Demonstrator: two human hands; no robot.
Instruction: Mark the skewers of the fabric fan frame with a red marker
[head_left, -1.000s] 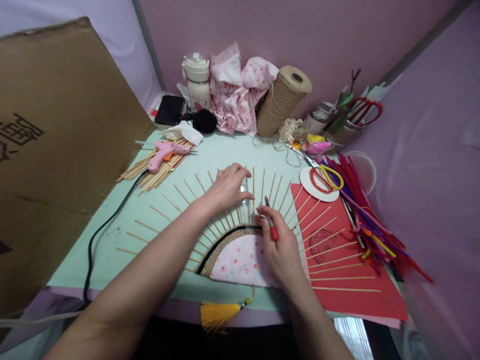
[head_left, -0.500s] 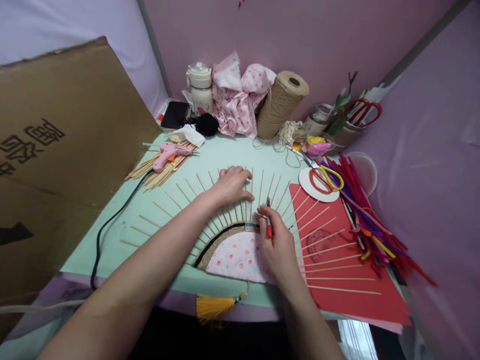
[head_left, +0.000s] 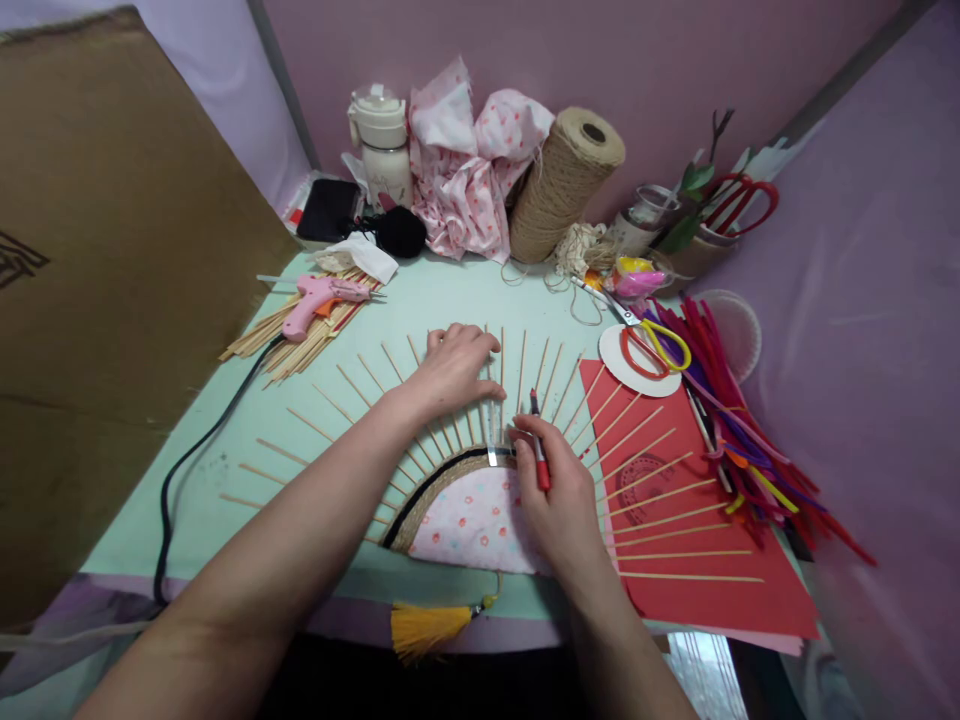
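A half-round fan base [head_left: 472, 520] in flowered cloth, edged with twine and a black band, lies on the table with thin sticks [head_left: 649, 467] spreading outward. My left hand [head_left: 461, 370] rests over the upper sticks, thumb and fingers apart around a stick and the top of a clear ruler [head_left: 492, 440]. The ruler stands across the black band. Held in my right hand [head_left: 555, 480] is a red pen [head_left: 541, 468], its tip end pointing away from me; the fingertips are by the ruler's right side. A yellow tassel [head_left: 429, 628] hangs at the near edge.
A pink glue gun [head_left: 315, 303] lies on loose sticks at left, its cord trailing nearer. Behind stand a bottle [head_left: 385, 160], crumpled cloth and a twine spool [head_left: 570, 180]. Scissors [head_left: 656, 345], red paper [head_left: 697, 590] and fuzzy stems [head_left: 757, 455] lie right. A cardboard sheet [head_left: 97, 280] rises at left.
The view has shifted slightly, so the table items appear moved. My left hand still lies over the sticks, and the right still holds the pen by the ruler.
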